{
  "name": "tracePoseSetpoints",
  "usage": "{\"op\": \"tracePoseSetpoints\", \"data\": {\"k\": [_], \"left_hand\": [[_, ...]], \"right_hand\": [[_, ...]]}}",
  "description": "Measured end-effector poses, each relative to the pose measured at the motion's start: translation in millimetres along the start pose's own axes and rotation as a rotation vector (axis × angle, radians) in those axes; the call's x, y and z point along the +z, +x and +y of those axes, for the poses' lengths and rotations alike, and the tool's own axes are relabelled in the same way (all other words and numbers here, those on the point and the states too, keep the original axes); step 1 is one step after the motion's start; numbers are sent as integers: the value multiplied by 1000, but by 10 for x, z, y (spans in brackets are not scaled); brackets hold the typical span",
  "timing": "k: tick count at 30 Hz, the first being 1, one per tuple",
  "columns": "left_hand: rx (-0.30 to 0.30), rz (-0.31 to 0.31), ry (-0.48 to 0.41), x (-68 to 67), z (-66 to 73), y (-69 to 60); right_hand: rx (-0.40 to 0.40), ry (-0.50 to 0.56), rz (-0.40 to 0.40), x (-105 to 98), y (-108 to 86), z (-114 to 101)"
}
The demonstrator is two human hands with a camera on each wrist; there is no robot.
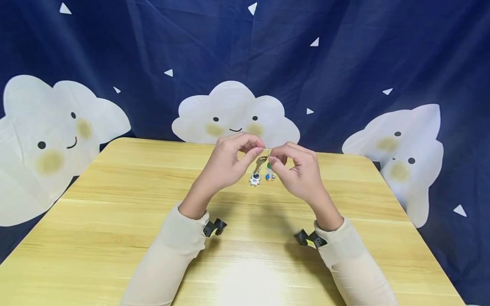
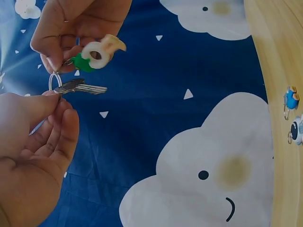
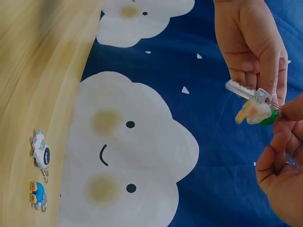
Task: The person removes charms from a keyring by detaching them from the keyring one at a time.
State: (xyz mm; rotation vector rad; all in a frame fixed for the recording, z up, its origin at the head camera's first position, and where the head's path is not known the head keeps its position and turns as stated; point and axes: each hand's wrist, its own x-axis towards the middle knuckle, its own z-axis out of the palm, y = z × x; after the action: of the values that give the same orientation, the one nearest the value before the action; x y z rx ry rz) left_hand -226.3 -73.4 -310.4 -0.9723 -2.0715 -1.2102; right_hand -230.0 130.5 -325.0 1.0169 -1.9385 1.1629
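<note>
My two hands meet over the far part of the table around a thin metal key ring (image 2: pixel 55 81). My left hand (image 1: pixel 236 159) pinches one side of it by the key's head. A silver key (image 2: pixel 83 88) hangs from the ring. With thumb and fingertips, my right hand (image 1: pixel 300 170) pinches the other side. Close to those fingers dangles a charm with a green top (image 3: pixel 269 119), a white ring-shaped body and a pale orange end. Fingers partly hide the ring.
On the wooden table (image 1: pixel 153 187) below lie a white astronaut charm (image 3: pixel 40 149) and, beside it, a small blue charm with orange parts (image 3: pixel 38 194), each with a metal loop. A dark blue curtain (image 1: pixel 214 46) with white clouds hangs behind the table's far edge.
</note>
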Motion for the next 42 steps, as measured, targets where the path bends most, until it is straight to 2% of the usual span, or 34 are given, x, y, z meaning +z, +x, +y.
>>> {"op": "tracePoseSetpoints", "data": {"k": [6,16,21,26,29,33,36,42], "left_hand": [[35,-26,23,-7,0,-2],[134,-91,92,-13,16,6],[90,-48,46,0,21,6],[18,-3,-88,10,45,0],[-58,-19,-164,19,40,-6],[-133,-52,-200,40,7,-11],[-135,-38,-218,48,-14,-16],[-94,44,-297,50,-36,-15]], "right_hand": [[-17,1,10,4,-10,7],[-22,-20,20,-3,-16,20],[-63,-32,103,9,-7,22],[-119,-37,190,9,8,-3],[-132,-21,223,8,16,-20],[-134,0,243,13,20,-35],[-131,0,234,18,20,-37],[-118,10,199,49,17,-39]]}}
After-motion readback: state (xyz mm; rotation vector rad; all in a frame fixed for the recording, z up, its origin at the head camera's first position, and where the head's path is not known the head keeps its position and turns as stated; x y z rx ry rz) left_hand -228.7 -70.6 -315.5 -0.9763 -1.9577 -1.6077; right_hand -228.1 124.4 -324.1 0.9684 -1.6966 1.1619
